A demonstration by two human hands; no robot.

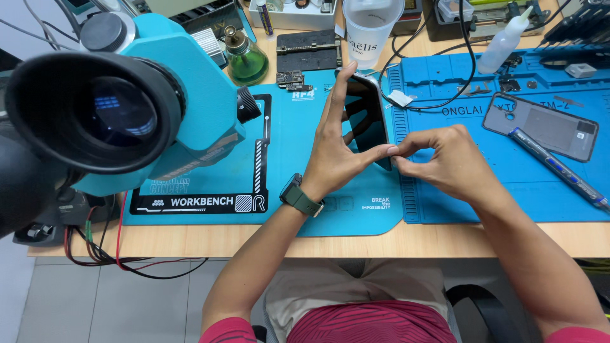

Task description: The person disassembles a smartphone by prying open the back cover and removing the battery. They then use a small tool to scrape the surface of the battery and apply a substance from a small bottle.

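The left hand (333, 149) clasps a dark smartphone (367, 117) upright by its edges, right of the teal microscope (127, 101); the right hand (438, 159) pinches its lower corner. Thin, stiff, glassy: probably slippery and fragile, best held by the rims.

A dark smartphone (367, 121) is standing up on its long edge above the blue work mat (356, 203). Its shiny black screen is facing left and is switched off. It is tilting a little, with its top end pointing away toward the back of the desk.
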